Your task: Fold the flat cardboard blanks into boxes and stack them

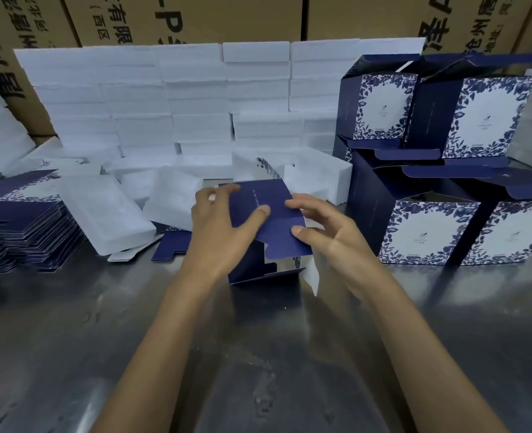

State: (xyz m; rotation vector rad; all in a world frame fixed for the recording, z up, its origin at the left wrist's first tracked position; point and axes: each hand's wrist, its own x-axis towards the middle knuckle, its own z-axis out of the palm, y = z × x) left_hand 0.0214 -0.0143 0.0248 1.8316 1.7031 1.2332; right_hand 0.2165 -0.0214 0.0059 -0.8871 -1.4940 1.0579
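Steel table (71, 354) carries everything. Behind the half-folded box (266, 232) — a wall of white foam blocks (164, 98); to its right, finished boxes (445, 182) stacked two high; to its left, the pile of flat blanks (21, 226) and loose foam trays (108, 214). The box sits mid-table, bottom flaps not yet closed. Left hand (224, 223) grips its top panel, thumb pressing the face; right hand (324, 226) pinches the flap edge with curled fingers. Risk: the flap creases off its score line, or the box skids on slick steel — uneven push from either hand. Foam trays crowd the box closely behind, and the finished stack stands near the right elbow path.
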